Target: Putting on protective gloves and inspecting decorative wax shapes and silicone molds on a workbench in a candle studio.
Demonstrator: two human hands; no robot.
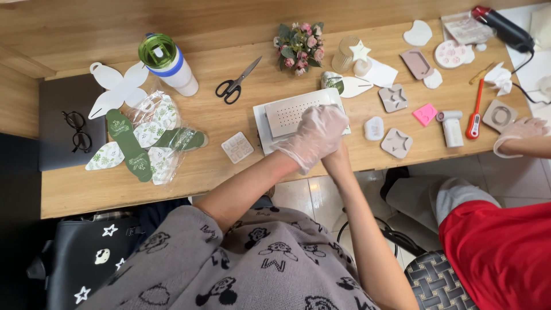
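My left hand [314, 136] wears a thin clear glove and hovers over the right end of a white perforated tray [287, 112] near the desk's front edge. Its fingers are loosely bent and hold nothing I can see. My right hand [337, 161] is bare at the wrist and tucked under the gloved hand by the glove's cuff, so its fingers are hidden. A small square clear mould [237, 147] lies left of the tray.
On the wooden desk [229, 172] are scissors [235, 86], a green-lidded tumbler [166, 60], a flower bunch [301, 46], grey moulds [396, 142], bagged leaf-print cut-outs [149, 138] and glasses [77, 129] on a laptop. Another person's gloved hand [519, 129] rests at the right.
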